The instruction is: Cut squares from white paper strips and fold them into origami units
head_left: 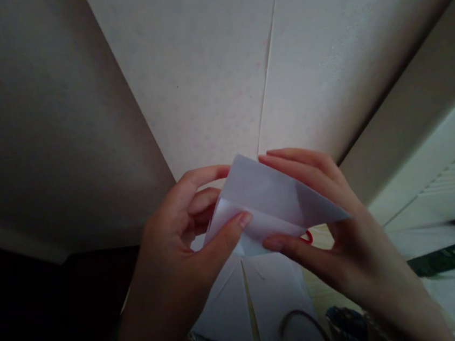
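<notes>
A folded sheet of white paper (270, 193) is held up in the middle of the head view, with a pointed corner toward the right. My left hand (186, 240) grips its left side, the thumb pressed on the near face and the fingers curled behind. On the right edge, my right hand (338, 218) pinches the same paper, its thumb at the lower fold and its fingers along the back. Below the hands lie white paper sheets (272, 290) with a narrow gap between them.
A small red loop (307, 237) shows behind the right thumb, over a pale wooden surface (321, 285). A dark curved strand (299, 315) crosses the sheets. Walls (202, 86) stand close in front. At the right are a dark green flat item (442, 260) and white fabric or plastic.
</notes>
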Demonstrator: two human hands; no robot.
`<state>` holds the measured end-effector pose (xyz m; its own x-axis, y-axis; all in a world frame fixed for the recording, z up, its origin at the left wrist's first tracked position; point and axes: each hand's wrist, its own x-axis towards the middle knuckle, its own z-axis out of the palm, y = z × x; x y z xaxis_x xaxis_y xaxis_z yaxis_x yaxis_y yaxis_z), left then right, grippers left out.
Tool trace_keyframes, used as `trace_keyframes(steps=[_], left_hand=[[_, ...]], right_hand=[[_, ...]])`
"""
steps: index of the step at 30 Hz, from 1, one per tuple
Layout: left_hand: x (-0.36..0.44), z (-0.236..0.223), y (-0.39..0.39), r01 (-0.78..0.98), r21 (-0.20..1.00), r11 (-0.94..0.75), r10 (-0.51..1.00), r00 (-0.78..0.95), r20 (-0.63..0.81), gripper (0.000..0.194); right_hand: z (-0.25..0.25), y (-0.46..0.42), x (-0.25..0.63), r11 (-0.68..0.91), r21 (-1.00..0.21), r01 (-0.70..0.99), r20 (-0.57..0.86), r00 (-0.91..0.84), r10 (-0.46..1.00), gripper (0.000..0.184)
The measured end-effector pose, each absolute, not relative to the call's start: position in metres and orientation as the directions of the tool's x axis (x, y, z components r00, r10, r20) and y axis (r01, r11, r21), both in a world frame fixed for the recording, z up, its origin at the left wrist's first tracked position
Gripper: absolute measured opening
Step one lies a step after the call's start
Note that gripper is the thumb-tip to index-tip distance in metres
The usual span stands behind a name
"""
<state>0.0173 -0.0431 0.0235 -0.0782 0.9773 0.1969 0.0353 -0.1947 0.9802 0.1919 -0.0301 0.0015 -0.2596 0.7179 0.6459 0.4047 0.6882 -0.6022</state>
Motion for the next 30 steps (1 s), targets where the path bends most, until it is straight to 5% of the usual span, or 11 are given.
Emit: trace_keyframes(steps=[6, 13, 17, 30], left_hand=[[0.0168, 0.0239, -0.0412, 0.073, 0.977, -0.198, 0.975, -0.088, 0.204, 0.030], [0.0171, 0.0278, -0.0419, 0.076, 0.986, -0.150, 0.979, -0.125, 0.158, 0.034], [0.0141, 0.0264, -0.0381, 0.106, 0.976, -0.193, 0.974, -0.098, 0.203, 0.038], [0.0118, 0.0276, -0.0393, 0.166, 0.965, -0.205, 0.976, -0.041, 0.215, 0.023]], right_hand=[[0.0013, -0.0325, 0.1878, 0.697, -0.596, 0.399, 0.682, -0.206, 0.701, 0.076], [0.0055, -0.0322, 0.1899, 0.722, -0.435, 0.538, 0.700, -0.302, 0.647, 0.039], [0.0046, -0.0300, 0.1883, 0.705, -0.500, 0.503, 0.626, -0.352, 0.696, 0.048], [0.0042, -0.0337, 0.1889, 0.544, -0.783, 0.301, 0.535, -0.121, 0.836, 0.019]])
